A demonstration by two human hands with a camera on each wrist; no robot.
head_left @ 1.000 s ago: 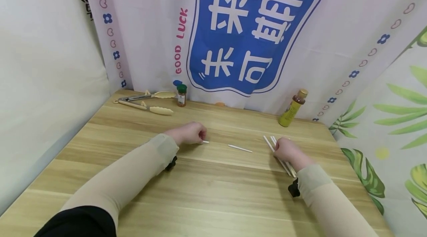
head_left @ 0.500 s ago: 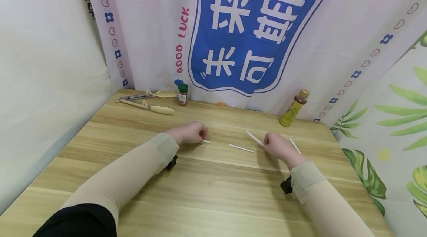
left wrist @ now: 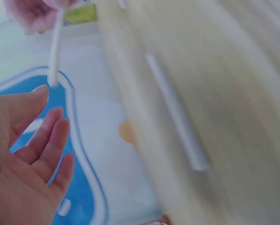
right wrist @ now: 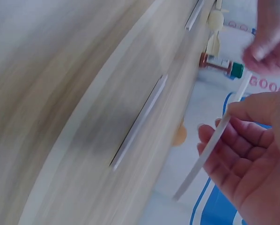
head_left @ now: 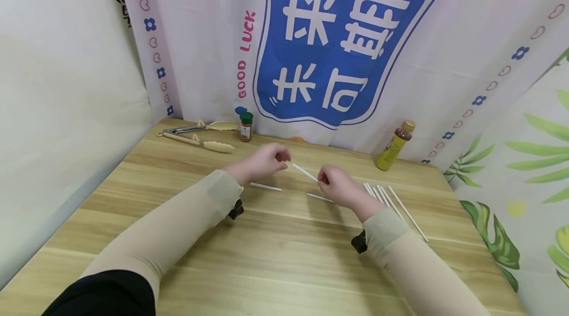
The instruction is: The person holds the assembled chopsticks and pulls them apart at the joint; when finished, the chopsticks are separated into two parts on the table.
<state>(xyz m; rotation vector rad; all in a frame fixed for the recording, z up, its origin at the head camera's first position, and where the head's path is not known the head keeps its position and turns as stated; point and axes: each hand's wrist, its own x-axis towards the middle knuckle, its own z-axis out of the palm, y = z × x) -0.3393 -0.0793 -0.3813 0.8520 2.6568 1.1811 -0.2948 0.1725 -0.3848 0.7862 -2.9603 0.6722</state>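
Note:
My right hand [head_left: 342,186] pinches a thin white stick [head_left: 305,172] between thumb and fingers, raised over the table and pointing to the left. My left hand [head_left: 265,160] holds nothing; its fingers are loosely bent, and in the left wrist view the thumb tip is right by the end of the held stick [left wrist: 55,51]. Two short white sticks lie on the wood in line with each other: a left one [head_left: 265,186] below my left hand, and a right one [head_left: 318,197] partly covered by my right hand. Several longer white sticks [head_left: 408,214] lie side by side at the right.
Along the back of the wooden table [head_left: 266,266] lie cream-tipped tongs [head_left: 186,138], with a green-capped spice jar [head_left: 246,127] beside them. A yellow bottle [head_left: 394,146] stands at the back right. A printed cloth [head_left: 213,49] hangs behind the table.
My right hand has lifted a stick from the group at the right and carried it left. My left hand has let go of its stick on the table and risen toward the carried one.

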